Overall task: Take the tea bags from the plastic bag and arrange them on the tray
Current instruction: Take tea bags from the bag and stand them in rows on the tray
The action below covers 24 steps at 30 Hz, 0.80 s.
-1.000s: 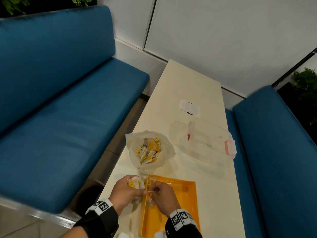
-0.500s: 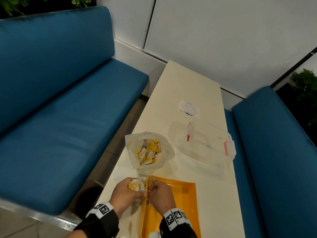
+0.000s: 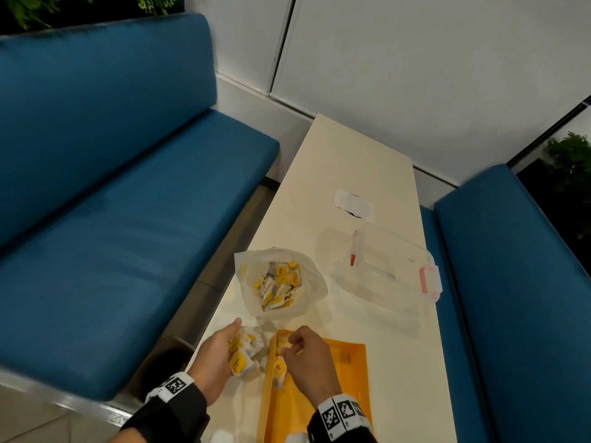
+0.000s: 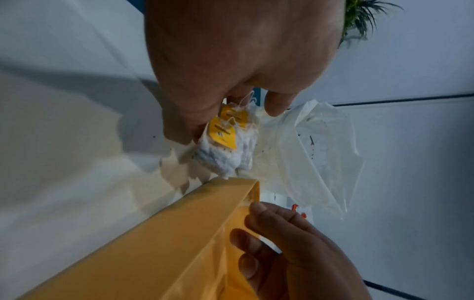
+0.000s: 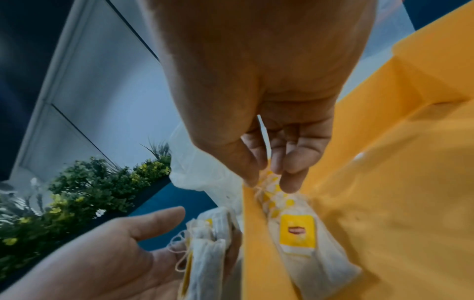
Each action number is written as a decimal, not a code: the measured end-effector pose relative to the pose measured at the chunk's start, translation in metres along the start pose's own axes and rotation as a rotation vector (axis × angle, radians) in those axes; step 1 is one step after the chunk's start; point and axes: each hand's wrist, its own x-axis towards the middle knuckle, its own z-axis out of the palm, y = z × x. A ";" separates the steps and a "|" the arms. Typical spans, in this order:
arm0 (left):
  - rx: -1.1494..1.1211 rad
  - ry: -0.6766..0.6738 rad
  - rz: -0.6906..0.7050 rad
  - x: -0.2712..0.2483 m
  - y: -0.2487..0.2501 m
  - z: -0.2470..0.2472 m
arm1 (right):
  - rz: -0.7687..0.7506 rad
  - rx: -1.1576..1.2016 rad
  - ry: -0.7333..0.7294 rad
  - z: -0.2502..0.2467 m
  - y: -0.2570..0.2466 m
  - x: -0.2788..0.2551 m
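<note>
The clear plastic bag (image 3: pixel 315 284) lies open on the table, with several yellow-tagged tea bags (image 3: pixel 279 282) inside. An orange tray (image 3: pixel 347 362) sits near the table's front edge. My left hand (image 3: pixel 220 353) cups a bunch of tea bags (image 3: pixel 244 354) just left of the tray (image 4: pixel 179 233); the same bunch (image 4: pixel 227 142) shows in the left wrist view. My right hand (image 3: pixel 303 350) is over the tray's far left corner and pinches a tea bag (image 5: pixel 268 187) there between thumb and fingers. Another tea bag (image 5: pixel 300 239) lies along the tray's left wall (image 5: pixel 256 233).
A clear lidded box (image 3: pixel 383 266) with pink clips stands on the right of the table (image 3: pixel 351 161). Farther back a white paper scrap (image 3: pixel 353 204) lies on it. Blue benches (image 3: pixel 128 187) run along both sides. Plants (image 5: pixel 84 188) stand behind the left bench.
My hands have parted a little: the left one now holds its bunch clear of the tray's left edge. The right hand stays at the tray's far left corner.
</note>
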 end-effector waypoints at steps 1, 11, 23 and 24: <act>-0.022 0.000 0.005 0.000 0.002 0.000 | -0.051 0.015 0.015 -0.003 -0.006 -0.003; -0.178 -0.090 0.011 -0.005 0.010 0.010 | -0.272 -0.033 -0.152 0.013 -0.047 -0.015; -0.165 -0.080 0.012 -0.003 0.010 0.009 | -0.382 -0.115 -0.130 0.019 -0.043 -0.019; -0.169 -0.078 0.007 -0.004 0.010 0.009 | -0.383 -0.098 -0.126 0.018 -0.042 -0.019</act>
